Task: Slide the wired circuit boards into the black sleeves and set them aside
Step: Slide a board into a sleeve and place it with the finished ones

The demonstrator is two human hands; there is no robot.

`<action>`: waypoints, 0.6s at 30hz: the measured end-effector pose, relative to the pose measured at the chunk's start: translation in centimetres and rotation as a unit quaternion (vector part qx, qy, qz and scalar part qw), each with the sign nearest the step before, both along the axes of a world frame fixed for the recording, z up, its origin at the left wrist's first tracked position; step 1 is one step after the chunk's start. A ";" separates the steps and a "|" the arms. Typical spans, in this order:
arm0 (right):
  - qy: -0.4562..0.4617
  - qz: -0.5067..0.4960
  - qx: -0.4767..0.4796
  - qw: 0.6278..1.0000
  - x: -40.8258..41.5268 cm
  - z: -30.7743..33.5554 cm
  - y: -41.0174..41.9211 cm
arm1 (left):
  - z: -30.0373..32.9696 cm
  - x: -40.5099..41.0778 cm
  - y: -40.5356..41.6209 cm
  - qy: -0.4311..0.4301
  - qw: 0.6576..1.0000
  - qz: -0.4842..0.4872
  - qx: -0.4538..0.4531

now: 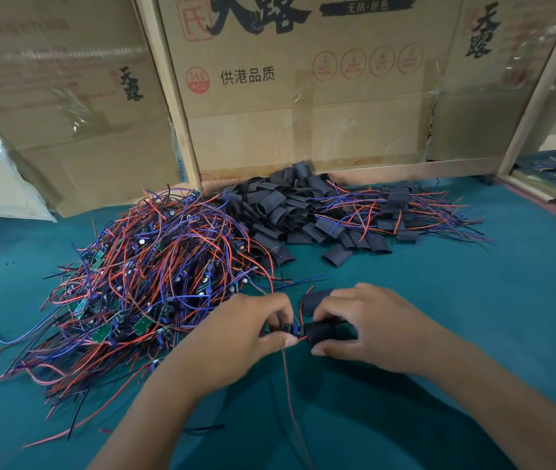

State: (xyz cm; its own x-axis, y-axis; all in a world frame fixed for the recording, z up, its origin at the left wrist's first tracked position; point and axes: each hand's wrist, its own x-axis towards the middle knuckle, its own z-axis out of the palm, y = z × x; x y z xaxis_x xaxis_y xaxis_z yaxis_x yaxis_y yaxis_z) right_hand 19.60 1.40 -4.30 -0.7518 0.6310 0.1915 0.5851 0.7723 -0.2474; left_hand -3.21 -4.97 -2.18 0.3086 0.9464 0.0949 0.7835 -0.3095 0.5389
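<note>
Both hands are working together: left hand (253,329) pinching a light circuit board (292,329), right hand (368,325) gripping a soft, floppy black sleeve (319,332) near its mouth.

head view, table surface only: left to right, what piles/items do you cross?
Tangle of wired circuit boards → left hand → right hand holding a black sleeve → finished sleeved boards, far right.

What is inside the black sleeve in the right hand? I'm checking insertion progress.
Nothing visible: the right hand covers most of the black sleeve. The circuit board in the left hand sits at its mouth.
</note>
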 end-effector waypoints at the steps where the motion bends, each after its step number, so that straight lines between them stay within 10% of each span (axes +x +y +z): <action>1: 0.007 0.001 0.001 1.000 0.0 0.0 -0.1 | -0.1 0.2 0.0 -0.017 1.000 0.001 0.001; 18: 0.128 0.011 -0.028 0.991 -0.1 1.1 -0.9 | 0.3 1.0 -0.5 -0.142 0.989 0.046 -0.007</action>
State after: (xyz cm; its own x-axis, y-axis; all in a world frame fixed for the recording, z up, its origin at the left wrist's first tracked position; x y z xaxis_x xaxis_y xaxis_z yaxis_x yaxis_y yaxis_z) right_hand 19.53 0.47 -3.19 -0.6969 0.6302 0.3423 0.4810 0.7647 -0.4288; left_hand -2.24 -5.42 -1.86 0.1834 0.9713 0.1515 0.6244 -0.2341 0.7452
